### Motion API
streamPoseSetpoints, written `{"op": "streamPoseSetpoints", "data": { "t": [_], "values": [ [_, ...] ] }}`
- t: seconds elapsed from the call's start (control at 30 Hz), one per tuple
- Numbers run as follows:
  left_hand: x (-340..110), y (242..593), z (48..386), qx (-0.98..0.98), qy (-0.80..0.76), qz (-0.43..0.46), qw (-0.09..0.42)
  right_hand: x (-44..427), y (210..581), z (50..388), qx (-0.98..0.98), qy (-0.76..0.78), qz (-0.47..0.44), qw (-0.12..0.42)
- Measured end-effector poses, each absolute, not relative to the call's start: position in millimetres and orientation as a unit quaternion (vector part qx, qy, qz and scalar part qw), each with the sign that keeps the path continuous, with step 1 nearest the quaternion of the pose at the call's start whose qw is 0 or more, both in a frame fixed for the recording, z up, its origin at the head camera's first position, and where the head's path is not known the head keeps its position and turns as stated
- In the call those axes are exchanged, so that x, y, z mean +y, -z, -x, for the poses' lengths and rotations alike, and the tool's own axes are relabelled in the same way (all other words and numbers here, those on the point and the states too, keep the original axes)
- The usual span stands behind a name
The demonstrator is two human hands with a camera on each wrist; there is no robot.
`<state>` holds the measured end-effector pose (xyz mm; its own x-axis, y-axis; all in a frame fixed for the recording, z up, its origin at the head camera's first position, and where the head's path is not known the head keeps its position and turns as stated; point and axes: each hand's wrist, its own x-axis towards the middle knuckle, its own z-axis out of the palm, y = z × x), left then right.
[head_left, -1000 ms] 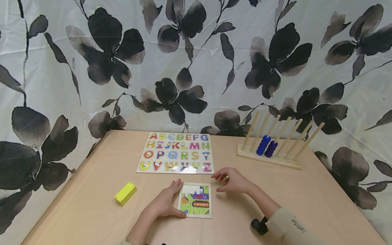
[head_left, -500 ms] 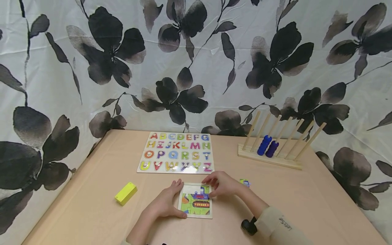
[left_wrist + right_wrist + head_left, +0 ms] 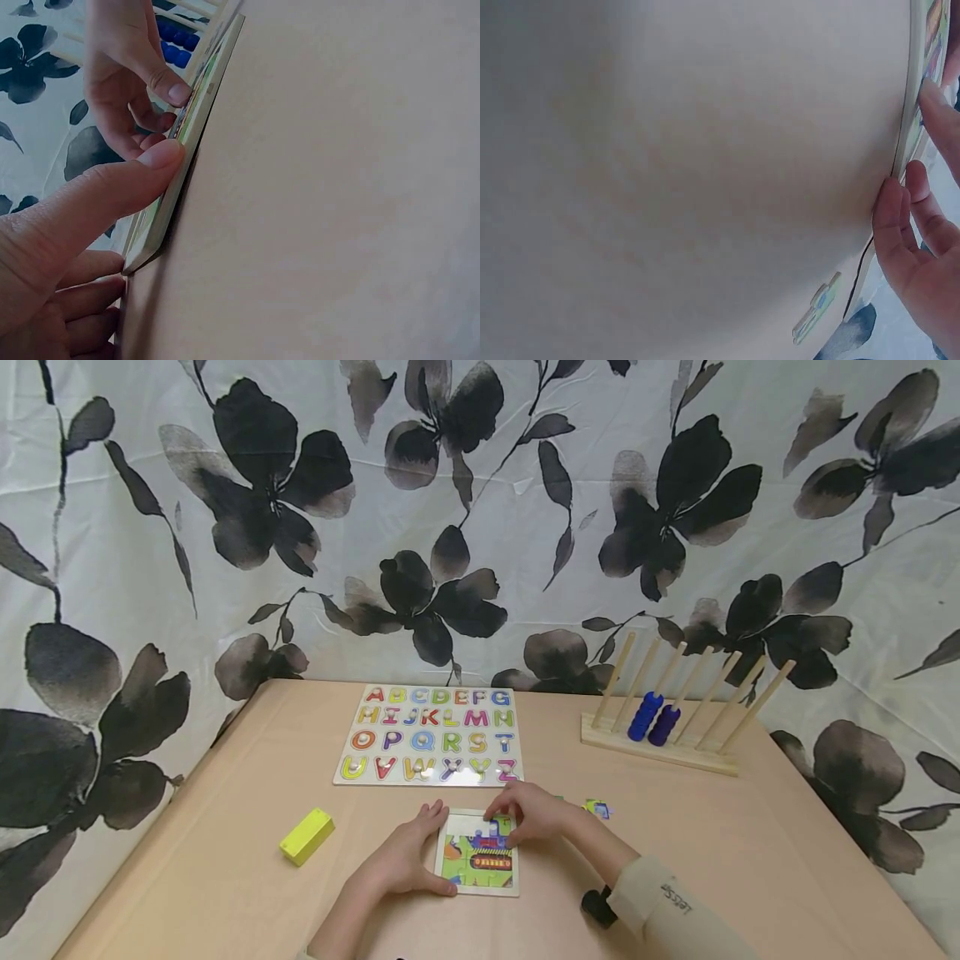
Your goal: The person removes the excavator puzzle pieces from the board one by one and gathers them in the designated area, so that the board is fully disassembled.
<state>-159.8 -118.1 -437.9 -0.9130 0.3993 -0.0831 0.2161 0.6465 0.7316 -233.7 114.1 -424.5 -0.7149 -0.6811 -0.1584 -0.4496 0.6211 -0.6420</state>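
Note:
A small jigsaw puzzle of a digger, in a pale wooden tray [image 3: 487, 890], lies near the middle of the table; its upper left part shows bare white. My left hand [image 3: 408, 852] grips the tray's left side, fingers along the edge. In the left wrist view its thumb [image 3: 161, 156] rests on the rim. Over the tray's upper right corner, my right hand [image 3: 538, 814] has bent fingers. In the right wrist view its thumb [image 3: 934, 94] touches the puzzle; whether it pinches a piece is hidden. A loose puzzle piece [image 3: 598, 808] lies behind the right wrist, another partly covered.
Behind the tray lies an alphabet board [image 3: 427, 735] with knobbed letters. A wooden peg rack [image 3: 660, 747] with blue and purple beads stands at back right. A yellow block [image 3: 307, 837] lies at left. Flowered cloth [image 3: 480, 527] hangs behind the table.
My right hand has moved left, from beside the tray onto its upper right corner. A loose piece behind it has come into sight. The left hand has stayed on the tray.

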Motion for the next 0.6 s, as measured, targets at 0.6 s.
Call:
{"op": "streamPoseSetpoints", "data": {
  "t": [0.6],
  "values": [
    [-118.2,439.4,160.2,0.901,-0.383,-0.167,0.121,109.9,421.9,233.5,0.886,0.262,0.324,0.204]
  ]
}}
